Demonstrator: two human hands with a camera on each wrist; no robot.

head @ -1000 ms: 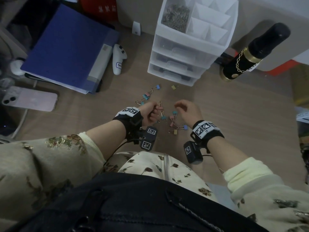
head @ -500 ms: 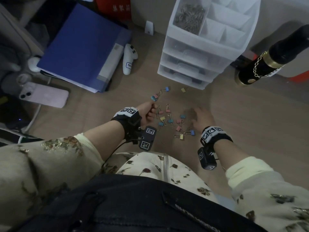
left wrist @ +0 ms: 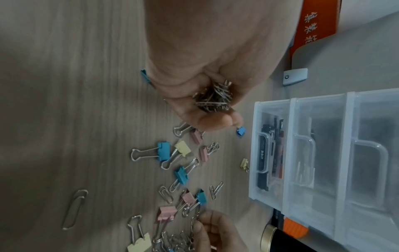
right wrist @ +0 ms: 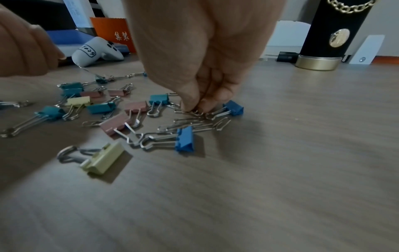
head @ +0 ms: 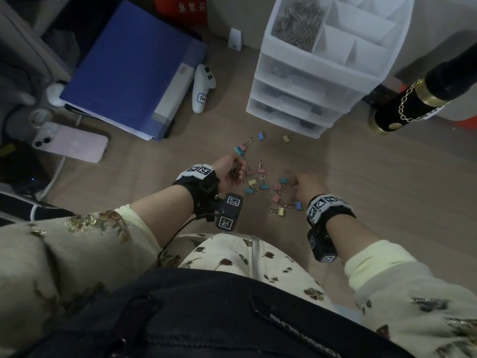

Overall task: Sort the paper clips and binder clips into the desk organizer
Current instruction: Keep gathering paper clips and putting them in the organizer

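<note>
- Wood-grain desk surface (head: 374,192) — pale brown, dimly lit.
- Blue binder (head: 134,65) lies at the far left, a pink phone (head: 74,146) just beside it.
- Black-and-gold bottle (head: 418,102) stands far right.

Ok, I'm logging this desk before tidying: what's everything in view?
desk organizer: one, white, far centre; paper clips fill its top-left compartment
binder clips: many, pink, blue, yellow; scattered mid-desk
loose paper clips: several, silver; among them
folder: one, blue; far left
phone: one, pink; left
controller: one, white; beside folder
bottle: one, black and gold; right
left hand: holds paper clip bundle
right hand: fingers pinch a desk paper clip
</note>
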